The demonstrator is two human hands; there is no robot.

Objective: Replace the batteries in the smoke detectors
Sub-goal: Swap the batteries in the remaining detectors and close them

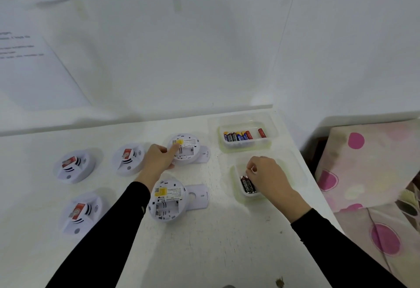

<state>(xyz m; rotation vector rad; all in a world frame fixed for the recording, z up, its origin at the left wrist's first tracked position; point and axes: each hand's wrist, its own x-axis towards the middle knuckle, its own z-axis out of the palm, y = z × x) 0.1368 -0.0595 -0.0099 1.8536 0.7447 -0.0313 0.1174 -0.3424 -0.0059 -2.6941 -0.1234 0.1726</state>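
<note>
Two white smoke detectors lie face down with bare battery bays: the far one (185,149) and the near one (167,199), each with a mounting plate (197,196) beside it. My left hand (159,159) grips the left edge of the far detector, a finger on its yellow label. My right hand (268,177) sits over the near clear tray (236,193), its fingers curled above the dark batteries (247,184) in it. Whether it pinches one is hidden. The far clear tray (246,145) holds several batteries.
Three more detectors lie face up at the left, each with a red tag: two on the far row (75,166) (129,159) and one nearer (79,213). The white table's right edge runs beside a pink dotted cloth (368,174). A white wall with papers stands behind.
</note>
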